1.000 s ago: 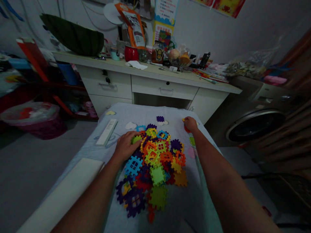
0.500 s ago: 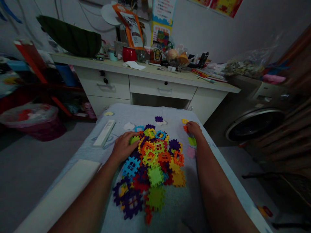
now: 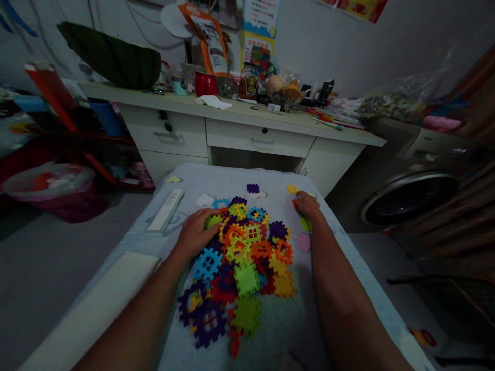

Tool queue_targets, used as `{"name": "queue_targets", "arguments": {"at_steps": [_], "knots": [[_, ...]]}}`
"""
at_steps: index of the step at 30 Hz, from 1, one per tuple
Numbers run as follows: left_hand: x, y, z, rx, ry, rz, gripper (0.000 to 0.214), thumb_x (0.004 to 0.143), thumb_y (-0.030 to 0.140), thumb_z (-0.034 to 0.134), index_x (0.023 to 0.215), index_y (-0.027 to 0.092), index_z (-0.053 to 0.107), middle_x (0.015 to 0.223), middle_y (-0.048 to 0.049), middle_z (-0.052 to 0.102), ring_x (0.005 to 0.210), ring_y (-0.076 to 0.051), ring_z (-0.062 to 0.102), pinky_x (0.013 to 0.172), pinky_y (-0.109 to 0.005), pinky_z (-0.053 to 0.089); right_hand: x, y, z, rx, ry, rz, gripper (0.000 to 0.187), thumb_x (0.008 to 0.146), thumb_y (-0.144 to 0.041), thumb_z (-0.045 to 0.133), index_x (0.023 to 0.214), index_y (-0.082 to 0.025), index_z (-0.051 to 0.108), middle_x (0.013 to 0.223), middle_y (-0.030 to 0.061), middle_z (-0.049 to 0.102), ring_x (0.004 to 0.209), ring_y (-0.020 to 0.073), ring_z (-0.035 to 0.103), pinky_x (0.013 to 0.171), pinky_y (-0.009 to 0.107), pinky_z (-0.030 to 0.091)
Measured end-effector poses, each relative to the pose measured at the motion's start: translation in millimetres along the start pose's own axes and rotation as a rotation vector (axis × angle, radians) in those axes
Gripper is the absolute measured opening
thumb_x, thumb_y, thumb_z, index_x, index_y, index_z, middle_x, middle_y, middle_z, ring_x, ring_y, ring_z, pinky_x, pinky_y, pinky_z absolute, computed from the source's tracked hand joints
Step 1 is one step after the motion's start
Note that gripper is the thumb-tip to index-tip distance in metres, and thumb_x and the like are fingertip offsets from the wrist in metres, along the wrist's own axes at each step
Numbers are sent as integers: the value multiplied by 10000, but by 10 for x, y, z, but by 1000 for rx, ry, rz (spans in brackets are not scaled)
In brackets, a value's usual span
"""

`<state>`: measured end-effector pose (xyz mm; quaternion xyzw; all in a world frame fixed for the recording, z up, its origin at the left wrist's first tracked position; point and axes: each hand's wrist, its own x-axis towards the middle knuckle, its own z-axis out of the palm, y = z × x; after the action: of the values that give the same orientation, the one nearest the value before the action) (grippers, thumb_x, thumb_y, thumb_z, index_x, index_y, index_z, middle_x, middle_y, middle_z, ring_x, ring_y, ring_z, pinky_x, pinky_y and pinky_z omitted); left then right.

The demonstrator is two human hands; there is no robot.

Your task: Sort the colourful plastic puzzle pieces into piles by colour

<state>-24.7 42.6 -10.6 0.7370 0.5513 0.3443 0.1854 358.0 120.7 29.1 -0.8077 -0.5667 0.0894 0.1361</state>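
A heap of colourful interlocking plastic tiles (image 3: 243,257) lies in the middle of a small table covered with a pale grey cloth (image 3: 216,178). My left hand (image 3: 195,232) rests on the heap's left edge, fingers curled over a green tile (image 3: 212,221). My right hand (image 3: 307,203) sits at the table's right edge, fingers closed over a red tile (image 3: 295,204), beside a green piece (image 3: 305,224) and a pink piece (image 3: 303,242). A loose purple tile (image 3: 253,188) and a yellow one (image 3: 292,189) lie farther back.
A white flat strip (image 3: 166,209) lies on the table's left side, a pale board (image 3: 96,309) nearer me. Behind stands a cluttered white desk (image 3: 247,123) with drawers. A washing machine (image 3: 410,190) is at the right, a pink bin (image 3: 54,188) at the left.
My right hand drew back slightly toward me from the far right corner, staying on the red tile. My left hand stays on the heap's left edge.
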Motion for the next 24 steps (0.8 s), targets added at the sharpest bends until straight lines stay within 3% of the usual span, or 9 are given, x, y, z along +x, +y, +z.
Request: {"name": "queue_targets", "arguments": {"at_steps": [3,7,10,13,17,24], "knots": [[0,14,0,1,9,-12,370,825,479,548,1093,246,651,1182,-47,645,1132,-261,579,1018,-427,424,2,-87,-42,102,-15,-138,403,838,-205,507,1221,-186,631,1215,134,649,1121,270,582,982,422,422],[4,21,0,15,12,-1,355,825,466,550,1088,251,653,1173,-42,652,1127,-253,586,1014,-421,429,-106,-373,-80,260,-325,-520,242,809,-223,585,1018,-147,682,951,68,703,854,174,629,795,288,478],[8,14,6,20,9,3,363,825,474,550,1092,250,654,1176,-45,652,1126,-257,586,1010,-426,433,-269,-624,-60,265,-478,-660,235,778,-235,635,992,-154,690,905,39,695,813,160,621,758,265,469],[8,6,11,18,13,1,369,826,481,555,1099,252,651,1187,-46,649,1135,-258,580,1014,-429,429,-414,-795,-25,196,-516,-699,209,754,-203,646,950,-156,700,878,27,685,775,152,602,709,250,452],[4,6,7,16,3,1,368,838,477,544,1115,257,644,1195,-44,645,1144,-258,574,1023,-432,420,-490,-872,1,183,-473,-722,146,729,-145,636,866,-154,686,807,6,652,725,128,559,660,231,415],[2,19,-3,28,-2,-7,367,839,477,536,1105,248,645,1197,-49,643,1129,-263,575,1026,-445,411,-443,-816,-124,464,-445,-653,74,689,-171,639,760,-161,622,687,-29,588,648,106,519,623,232,393]]}}
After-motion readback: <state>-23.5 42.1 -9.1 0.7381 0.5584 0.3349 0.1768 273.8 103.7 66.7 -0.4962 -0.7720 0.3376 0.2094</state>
